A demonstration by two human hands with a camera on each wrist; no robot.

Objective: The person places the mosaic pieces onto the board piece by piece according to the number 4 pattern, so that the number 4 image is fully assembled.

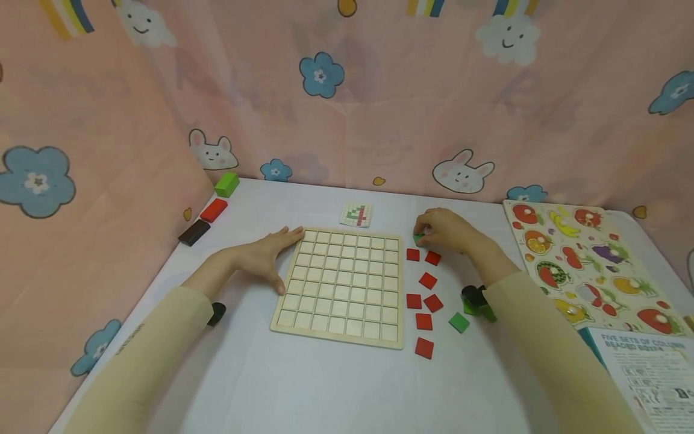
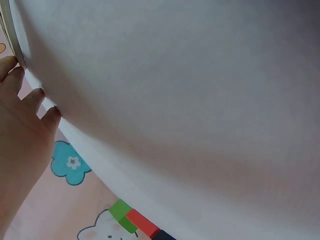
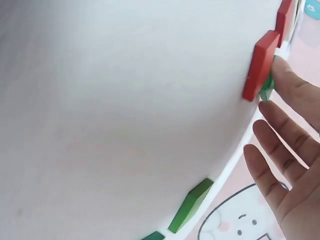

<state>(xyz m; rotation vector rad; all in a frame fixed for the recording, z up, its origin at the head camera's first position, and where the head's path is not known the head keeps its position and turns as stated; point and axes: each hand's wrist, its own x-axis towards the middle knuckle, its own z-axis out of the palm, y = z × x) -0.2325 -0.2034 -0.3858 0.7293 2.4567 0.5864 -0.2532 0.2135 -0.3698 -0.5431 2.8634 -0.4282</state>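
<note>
My left hand (image 1: 260,256) rests with spread fingers at the left edge of a wooden grid board (image 1: 336,342), thumb lower down and fingertips near the far corner. The board's square cells hold no tiles. Beyond its right side, my right hand (image 1: 452,230) pinches a small green square tile (image 1: 419,239) between thumb and fingers. The right wrist view shows that tile partly hidden behind a red tile (image 3: 261,65). Several red square tiles (image 1: 428,280) lie scattered along the board's right side. One loose green tile (image 1: 459,322) lies near more green tiles (image 1: 488,312) partly covered by the right wrist camera.
Behind the board lies a pattern card (image 1: 356,214) with green and red squares. Green (image 1: 226,184), red (image 1: 214,210) and black (image 1: 194,232) blocks line the table's left edge. A fruit puzzle board (image 1: 588,265) and a printed box (image 1: 645,367) stand at right. A patterned curtain (image 1: 379,108) hangs behind.
</note>
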